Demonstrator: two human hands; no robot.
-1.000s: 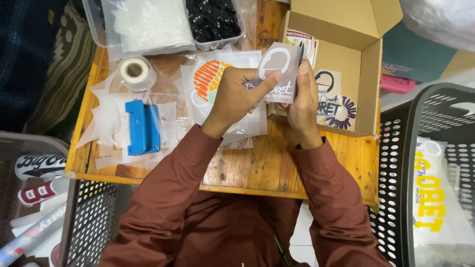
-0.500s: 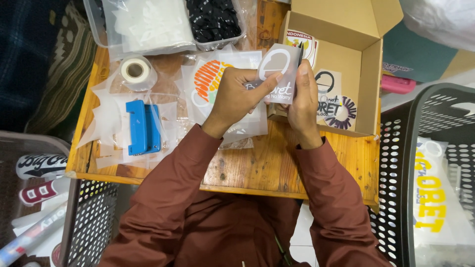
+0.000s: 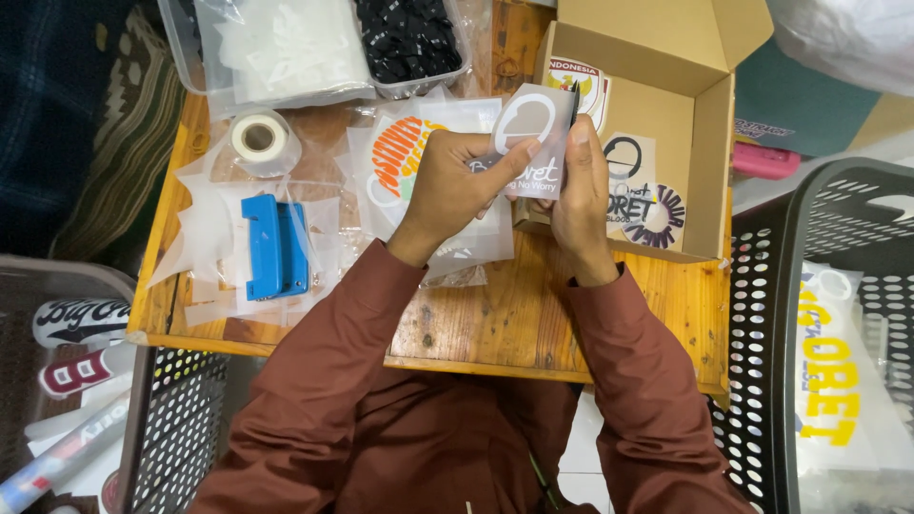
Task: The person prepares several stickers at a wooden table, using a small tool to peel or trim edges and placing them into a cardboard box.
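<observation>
Wooden table, open cardboard box, black baskets alongside, tape roll

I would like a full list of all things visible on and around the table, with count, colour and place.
sticker sheet: 1, grey with a white ring, held up in both hands
cardboard box: 1, brown, open, table right, stickers inside
clear sleeves: several, transparent, table left and centre
orange sticker: 1, orange and white, in a sleeve behind the left hand
blue tool: 1, blue, table left
tape roll: 1, white, table upper left
plastic tubs: 2, clear, table top, one with white pieces, one with black
baskets: 3, black and dark grey, at right, left and lower left
wooden table: 1, brown
left hand: 1, gripping the sheet
right hand: 1, gripping the sheet
</observation>
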